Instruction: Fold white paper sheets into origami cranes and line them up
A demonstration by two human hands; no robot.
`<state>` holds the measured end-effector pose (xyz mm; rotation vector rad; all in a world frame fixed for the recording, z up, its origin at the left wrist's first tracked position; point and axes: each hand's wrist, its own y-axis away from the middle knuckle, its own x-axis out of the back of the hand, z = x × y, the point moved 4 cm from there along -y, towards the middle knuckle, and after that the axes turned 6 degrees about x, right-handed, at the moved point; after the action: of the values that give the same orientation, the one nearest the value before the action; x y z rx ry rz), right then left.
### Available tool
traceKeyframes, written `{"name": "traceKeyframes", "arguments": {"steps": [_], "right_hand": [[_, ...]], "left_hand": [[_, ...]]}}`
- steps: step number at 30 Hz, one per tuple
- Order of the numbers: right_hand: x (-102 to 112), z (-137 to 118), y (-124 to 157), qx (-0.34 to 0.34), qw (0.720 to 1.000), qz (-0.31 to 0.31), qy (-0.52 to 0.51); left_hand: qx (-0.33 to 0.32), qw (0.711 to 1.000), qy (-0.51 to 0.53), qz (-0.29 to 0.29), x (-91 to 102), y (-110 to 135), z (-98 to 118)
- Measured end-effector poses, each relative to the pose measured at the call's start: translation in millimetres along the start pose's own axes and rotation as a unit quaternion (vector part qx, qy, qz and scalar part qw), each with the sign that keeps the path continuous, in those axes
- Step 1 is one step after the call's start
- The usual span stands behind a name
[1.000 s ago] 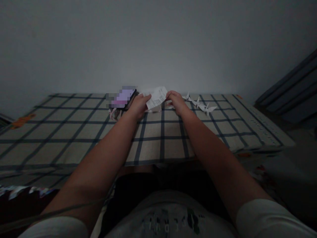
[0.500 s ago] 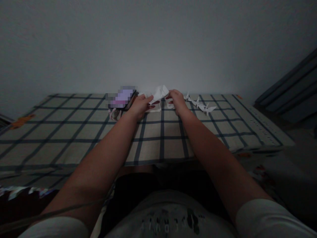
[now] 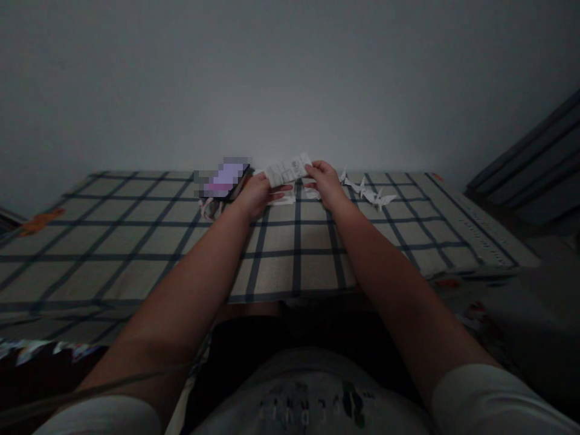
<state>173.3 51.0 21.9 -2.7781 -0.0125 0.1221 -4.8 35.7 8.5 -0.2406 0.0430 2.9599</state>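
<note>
Both my arms reach far over a checked cloth [image 3: 290,254]. A white printed paper slip [image 3: 288,169] is held up near the wall. My right hand [image 3: 327,183] pinches its right end. My left hand [image 3: 258,192] sits under its left end, fingers stretched toward the right hand, thumb by the paper. More white paper scraps [image 3: 290,196] lie on the cloth beneath the hands.
A lit phone [image 3: 223,179] lies just left of my left hand, with a pinkish item [image 3: 207,207] in front of it. Small white folded paper cranes [image 3: 369,192] stand in a row to the right. A dark striped fabric [image 3: 534,163] hangs at far right.
The paper went from flat and tilted, to bent and crumpled between the hands, to stretched out level. My right hand has risen slightly; the left fingers have extended.
</note>
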Motion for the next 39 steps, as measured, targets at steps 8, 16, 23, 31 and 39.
{"name": "traceKeyframes", "arguments": {"steps": [8,16,23,31,39], "right_hand": [[0.0,0.8,0.3,-0.012,1.0,0.015,-0.015],[0.9,4.6,-1.8,-0.011,0.999,0.006,-0.045],[1.2,7.2,-4.8,-0.026,0.997,0.016,-0.07],[4.3,10.1,-8.6,-0.037,0.995,0.047,-0.081],[-1.0,4.4,-3.7,-0.017,0.997,-0.005,-0.071]], "left_hand": [[0.008,0.999,0.048,-0.003,-1.4,2.3,6.8],[-0.028,0.998,0.059,0.022,-0.4,3.7,7.8],[-0.07,0.994,0.019,-0.077,-4.0,2.3,2.2],[-0.061,0.996,0.003,-0.068,-4.8,3.8,0.1],[-0.074,0.997,-0.01,0.011,2.5,-0.4,3.0]]}}
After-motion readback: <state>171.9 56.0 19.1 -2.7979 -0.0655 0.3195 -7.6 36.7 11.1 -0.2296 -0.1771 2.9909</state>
